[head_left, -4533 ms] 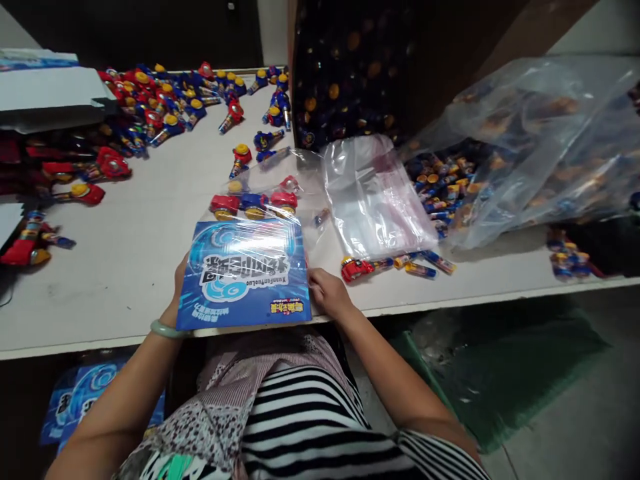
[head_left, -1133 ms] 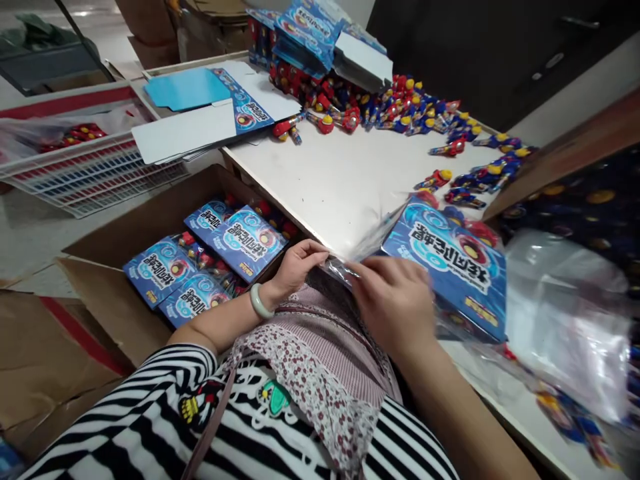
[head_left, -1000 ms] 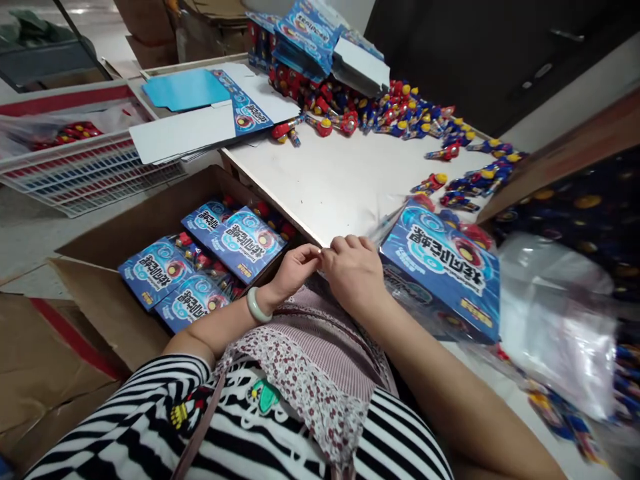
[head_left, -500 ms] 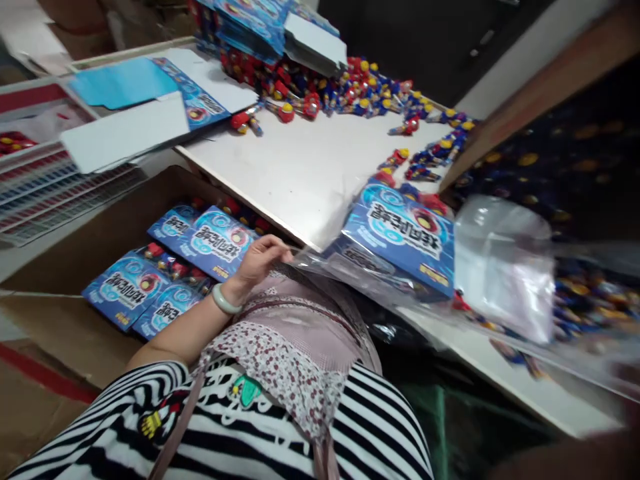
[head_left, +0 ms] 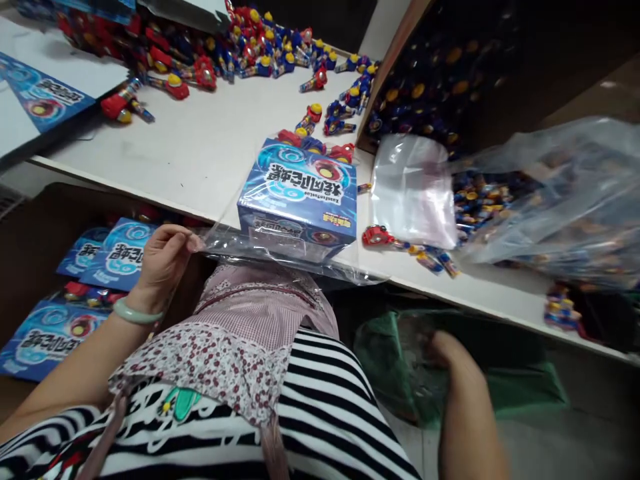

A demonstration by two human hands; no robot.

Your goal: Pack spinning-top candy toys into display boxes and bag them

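My left hand (head_left: 167, 257), with a pale bangle at the wrist, pinches one edge of a clear plastic film (head_left: 225, 243). The film wraps around a blue printed box (head_left: 303, 197) that lies at the table's front edge, and its loose end hangs over that edge. Below the table, my right hand (head_left: 443, 350) is over a green bin (head_left: 520, 393) that appears to have a lining. Motion smears its fingers, so what they hold, if anything, does not show.
Small red and blue toys (head_left: 260, 50) lie heaped along the back of the white table (head_left: 200, 143). Clear plastic sheets (head_left: 413, 193) lie right of the box, near a large clear bag (head_left: 565, 193). Down left, a carton (head_left: 30, 233) holds more blue boxes (head_left: 55, 337).
My view has swung to the right. My right hand, a blur at the lower right corner before, is now down over the green bin. My left hand still pinches the film.
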